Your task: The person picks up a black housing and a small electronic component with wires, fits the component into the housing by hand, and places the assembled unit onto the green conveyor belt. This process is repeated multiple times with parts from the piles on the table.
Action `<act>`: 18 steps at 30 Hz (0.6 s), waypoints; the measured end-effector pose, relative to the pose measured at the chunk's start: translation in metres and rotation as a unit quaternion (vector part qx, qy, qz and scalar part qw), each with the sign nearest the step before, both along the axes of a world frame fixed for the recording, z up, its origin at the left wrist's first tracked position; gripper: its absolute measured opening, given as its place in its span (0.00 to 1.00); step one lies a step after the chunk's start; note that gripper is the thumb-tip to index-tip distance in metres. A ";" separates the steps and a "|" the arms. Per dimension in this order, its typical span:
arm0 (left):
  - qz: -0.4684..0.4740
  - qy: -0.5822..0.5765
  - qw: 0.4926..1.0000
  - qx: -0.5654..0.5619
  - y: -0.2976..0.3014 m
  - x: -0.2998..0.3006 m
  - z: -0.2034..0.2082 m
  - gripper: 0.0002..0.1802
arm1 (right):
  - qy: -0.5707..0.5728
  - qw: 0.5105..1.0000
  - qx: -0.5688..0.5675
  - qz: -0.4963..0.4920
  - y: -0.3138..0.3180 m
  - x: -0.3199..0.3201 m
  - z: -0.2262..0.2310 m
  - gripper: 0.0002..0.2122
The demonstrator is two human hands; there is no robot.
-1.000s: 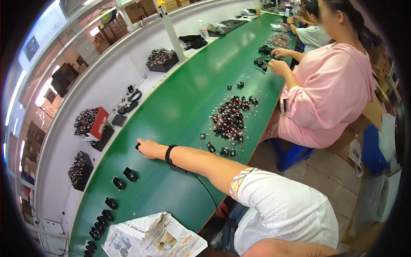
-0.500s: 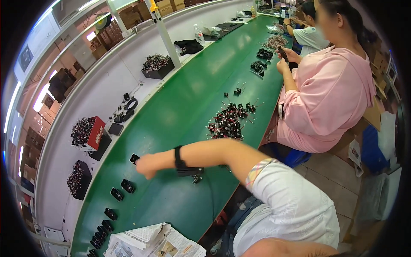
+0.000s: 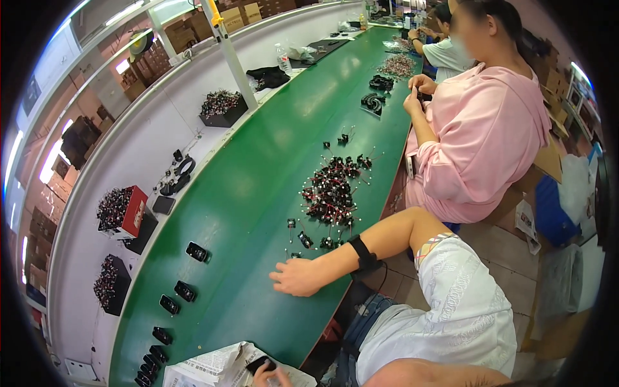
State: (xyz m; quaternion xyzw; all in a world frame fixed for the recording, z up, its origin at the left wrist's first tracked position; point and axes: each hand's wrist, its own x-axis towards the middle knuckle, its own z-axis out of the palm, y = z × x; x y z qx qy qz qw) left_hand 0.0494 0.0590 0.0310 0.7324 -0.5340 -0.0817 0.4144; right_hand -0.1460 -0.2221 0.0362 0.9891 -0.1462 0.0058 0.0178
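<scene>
Fingers spread and empty, the right hand (image 3: 298,277) has drawn back from the row of small black blocks (image 3: 185,290) to lie flat on the long green tabletop (image 3: 258,168) beside the heap of black red-wired parts (image 3: 332,193), while the left hand (image 3: 271,374) pinches a dark piece over crumpled newspaper (image 3: 213,367).

Three open black boxes (image 3: 221,107) of small wired parts line the white shelf; one loose heap of black red-wired parts (image 3: 332,190) lies on the long green table (image 3: 258,174).
</scene>
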 end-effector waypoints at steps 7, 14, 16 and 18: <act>-0.086 -0.016 0.994 -0.072 -0.060 -0.039 -0.009 0.13 | -0.101 0.994 -0.015 -0.041 0.017 -0.020 -0.011 0.12; -0.024 -0.033 0.991 -0.125 -0.060 -0.035 -0.028 0.22 | -0.087 0.984 0.041 -0.150 0.021 -0.034 -0.009 0.13; 0.002 -0.035 0.994 -0.108 -0.065 -0.045 -0.012 0.27 | -0.187 0.970 0.110 -0.110 0.025 -0.031 -0.013 0.12; 0.030 -0.037 0.995 -0.089 -0.067 -0.046 -0.011 0.32 | -0.221 0.950 0.183 -0.125 0.037 -0.021 -0.011 0.12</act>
